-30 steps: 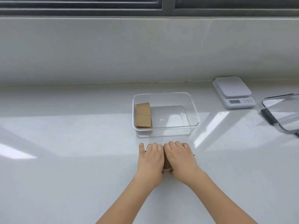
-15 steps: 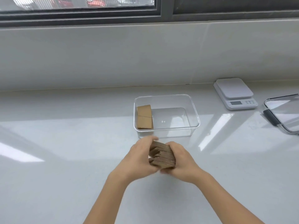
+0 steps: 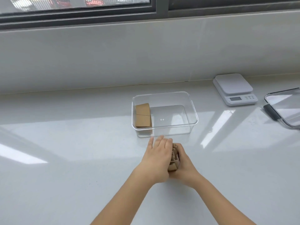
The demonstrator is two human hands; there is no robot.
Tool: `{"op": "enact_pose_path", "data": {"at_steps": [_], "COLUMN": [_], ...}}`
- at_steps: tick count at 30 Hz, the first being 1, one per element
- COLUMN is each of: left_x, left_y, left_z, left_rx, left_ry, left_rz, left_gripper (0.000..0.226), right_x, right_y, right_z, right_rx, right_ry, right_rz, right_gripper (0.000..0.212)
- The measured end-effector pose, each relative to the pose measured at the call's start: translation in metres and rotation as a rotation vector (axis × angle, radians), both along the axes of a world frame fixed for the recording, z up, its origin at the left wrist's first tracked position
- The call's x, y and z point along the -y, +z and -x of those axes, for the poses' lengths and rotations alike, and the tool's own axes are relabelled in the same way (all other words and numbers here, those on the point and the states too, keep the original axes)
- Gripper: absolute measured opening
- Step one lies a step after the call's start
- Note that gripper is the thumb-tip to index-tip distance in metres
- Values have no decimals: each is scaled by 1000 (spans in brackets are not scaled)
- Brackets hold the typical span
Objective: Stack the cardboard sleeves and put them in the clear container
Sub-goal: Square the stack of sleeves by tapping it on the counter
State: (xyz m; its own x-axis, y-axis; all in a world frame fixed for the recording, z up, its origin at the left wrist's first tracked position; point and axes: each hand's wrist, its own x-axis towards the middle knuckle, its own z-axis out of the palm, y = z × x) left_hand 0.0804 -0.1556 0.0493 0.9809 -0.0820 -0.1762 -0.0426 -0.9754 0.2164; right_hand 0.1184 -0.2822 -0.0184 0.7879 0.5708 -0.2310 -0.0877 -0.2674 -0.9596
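Observation:
A stack of brown cardboard sleeves [image 3: 174, 157] stands on edge between my two palms, just in front of the clear container [image 3: 193, 109]. My left hand [image 3: 158, 158] presses flat against its left face, fingers straight and pointing toward the container. My right hand [image 3: 185, 164] cups the stack's right side. Only the stack's top edges show between the hands. Inside the container, two brown sleeve stacks [image 3: 143, 117] lie against its left wall.
A white kitchen scale [image 3: 234, 89] sits at the back right of the white counter. The container's clear lid [image 3: 284, 108] with a dark clasp lies at the far right edge. A tiled ledge and a window rise behind the counter.
The hands lifted the sleeve stack off the counter and turned it. It now stands on edge, squeezed between both palms, closer to the container.

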Motion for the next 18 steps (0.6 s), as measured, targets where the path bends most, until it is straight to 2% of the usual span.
{"op": "enact_pose_path", "data": {"at_steps": [4,10,18], "left_x": [5,-4,-2], "left_y": [-11,-15,-31], "left_z": [-3,0,-1], "left_rx": [12,98,188], "left_ry": [21,-18,6], "left_rz": [5,62,166], "left_gripper": [93,83,81], "right_x": [-2,-4,-2], "right_y": [-9,1,2], "right_z": [5,2,-3], "right_rx": [78,124,137], "right_ry": [-53,-58,17], "right_rz": [50,72,159], "right_gripper": [84,60,58]}}
